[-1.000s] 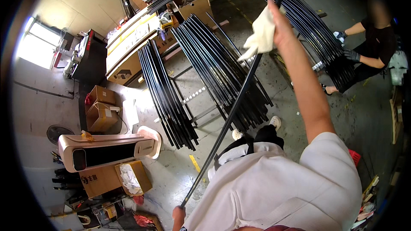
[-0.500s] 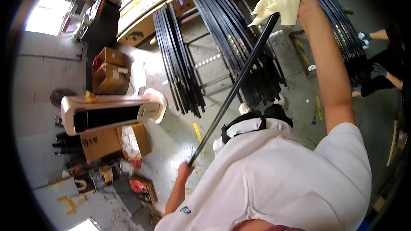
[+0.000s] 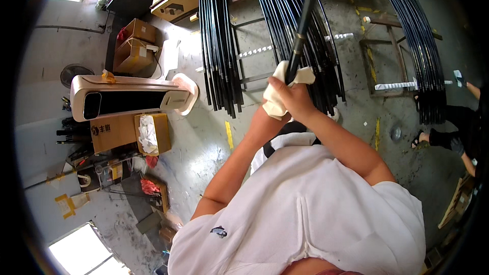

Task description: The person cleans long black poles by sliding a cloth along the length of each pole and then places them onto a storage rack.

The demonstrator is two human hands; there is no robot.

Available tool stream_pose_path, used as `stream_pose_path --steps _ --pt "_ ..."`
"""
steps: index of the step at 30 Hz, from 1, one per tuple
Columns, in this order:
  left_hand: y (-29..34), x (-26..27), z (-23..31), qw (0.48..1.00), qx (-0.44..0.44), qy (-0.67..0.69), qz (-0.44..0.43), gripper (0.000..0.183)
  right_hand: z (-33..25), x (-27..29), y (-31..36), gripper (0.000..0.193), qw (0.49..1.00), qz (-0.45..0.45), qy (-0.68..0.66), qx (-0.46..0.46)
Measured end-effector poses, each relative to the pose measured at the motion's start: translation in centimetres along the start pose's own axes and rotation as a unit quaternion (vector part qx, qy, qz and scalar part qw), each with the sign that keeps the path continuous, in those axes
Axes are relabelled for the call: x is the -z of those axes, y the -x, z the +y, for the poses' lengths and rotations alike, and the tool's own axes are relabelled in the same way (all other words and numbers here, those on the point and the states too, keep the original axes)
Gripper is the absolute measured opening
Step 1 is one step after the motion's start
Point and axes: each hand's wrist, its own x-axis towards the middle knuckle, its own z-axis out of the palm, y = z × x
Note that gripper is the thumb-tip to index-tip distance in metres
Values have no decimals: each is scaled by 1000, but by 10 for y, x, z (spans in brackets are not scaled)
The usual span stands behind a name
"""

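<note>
A long black pole (image 3: 300,40) stands tilted in front of me, running from my hands up past the top edge. A cream cloth (image 3: 275,103) is wrapped around its near end. My right hand (image 3: 294,100) is closed around the cloth and the pole, thumb across the front. Just below and left of it, my left hand (image 3: 268,124) grips the pole's near end; its fingers are mostly hidden by the cloth and my right hand. Beyond lie a wide row of black poles (image 3: 277,18) and a narrower bundle (image 3: 216,46) on low racks.
A further row of poles (image 3: 415,46) lies at right, beside a co-worker's gloved hand (image 3: 457,145). At left are a tall pinkish-white appliance (image 3: 127,84), cardboard boxes (image 3: 133,56) and an open carton (image 3: 162,132). Yellow tape (image 3: 229,135) marks the grey floor.
My right hand, with the cloth, has come down the pole from its far end to near my left hand. My left hand has moved up and right; the pole now stands steeper.
</note>
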Motion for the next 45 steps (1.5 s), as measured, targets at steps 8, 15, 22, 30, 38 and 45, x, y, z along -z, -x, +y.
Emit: stream_pose_path --steps 8,15,22,30,38,45 --pt "-35 10 25 972 -146 184 34 46 16 61 -2 22 983 -69 153 -68" --pt "-85 13 52 904 -47 384 181 23 15 59 22 40 917 -190 273 -219" --pt "-140 -5 -83 927 15 110 358 24 64 148 51 37 927 -12 224 -301" --pt "-157 -128 -173 947 137 19 289 38 74 209 99 46 886 163 221 -374" --pt "-201 -162 -221 941 126 -22 313 42 49 193 131 38 842 230 208 -442" --pt "-221 -157 -242 963 159 -41 216 51 42 188 127 35 836 232 213 -449"
